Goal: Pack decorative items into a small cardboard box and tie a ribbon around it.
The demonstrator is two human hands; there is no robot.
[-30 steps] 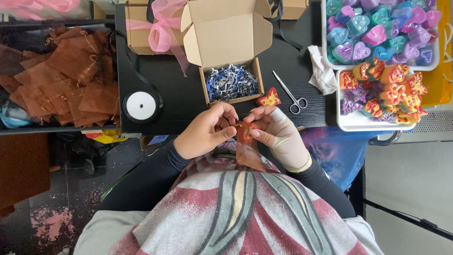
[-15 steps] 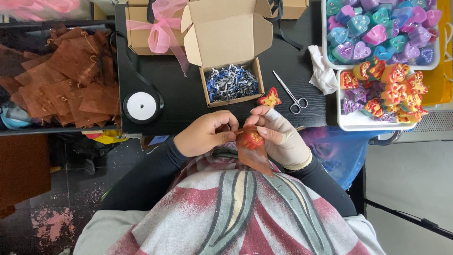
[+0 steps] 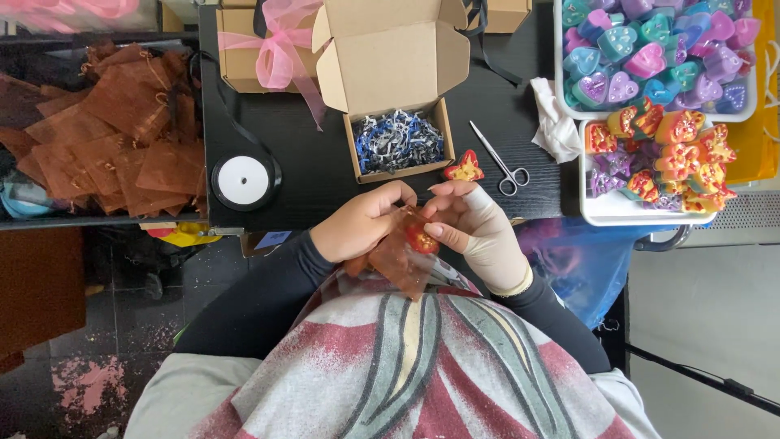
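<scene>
Pinched between left hand (image 3: pixel 357 229) and right hand (image 3: pixel 475 232): one sheer brown pouch (image 3: pixel 398 262) with a red piece (image 3: pixel 421 237) in it, held over the lap just off the near edge of the black table (image 3: pixel 325 171). Beyond, bare tabletop up to one open box (image 3: pixel 398 145), one butterfly piece (image 3: pixel 464 168), one pair of scissors (image 3: pixel 499 159), one ribbon spool (image 3: pixel 243 180). Right, two white trays (image 3: pixel 605 215); left, heaped brown pouches; dark floor below.

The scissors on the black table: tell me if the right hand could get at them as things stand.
Probably yes, but not at once. The scissors lie in the open just beyond the right hand, with nothing between them. That hand is busy, though: with the left hand it holds a sheer brown pouch with a red piece.
</scene>
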